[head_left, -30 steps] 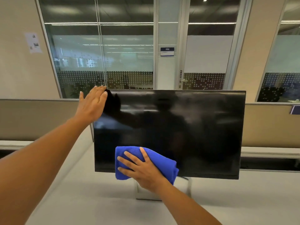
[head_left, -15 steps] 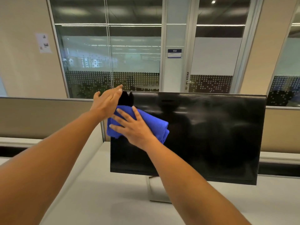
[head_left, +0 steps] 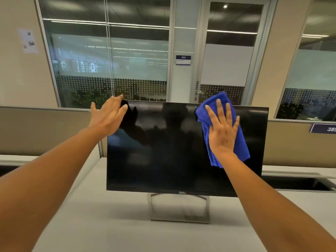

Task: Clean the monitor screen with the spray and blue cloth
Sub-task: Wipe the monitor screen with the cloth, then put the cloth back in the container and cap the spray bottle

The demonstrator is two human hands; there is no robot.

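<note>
**Blue cloth pressed flat on the upper right of the Dell screen**

The right grip (head_left: pixel 222 132), a bare hand, lies flat with its fingers straight and spread. It presses the blue cloth (head_left: pixel 241 142) against the upper right part of the monitor (head_left: pixel 163 157). Nothing is curled or pinched; the palm and fingers simply bear on the fabric. The cloth is folded into a thick pad. Its top corner stands above the monitor's upper edge, and its lower end hangs below the wrist, about halfway down the screen.

The left grip (head_left: pixel 107 117) is also a bare hand with straight fingers. It rests on the monitor's top left corner with the fingertips at the upper edge and holds nothing. Whether the palm touches the bezel or only the fingers do cannot be told.

The screen is dark and glossy and mirrors both arms. A Dell logo (head_left: pixel 182 192) sits in the middle of the lower bezel. The monitor stands upright on a silver open-frame stand (head_left: pixel 179 208) on a pale grey desk (head_left: pixel 91 224).

Behind the desk runs a low beige partition (head_left: pixel 45 130). Beyond it is a glass wall with a dotted band, a glass door (head_left: pixel 227 60) and a small room sign (head_left: pixel 183 60) beside that door. A paper notice (head_left: pixel 29 40) hangs on the wall at the far left.
</note>
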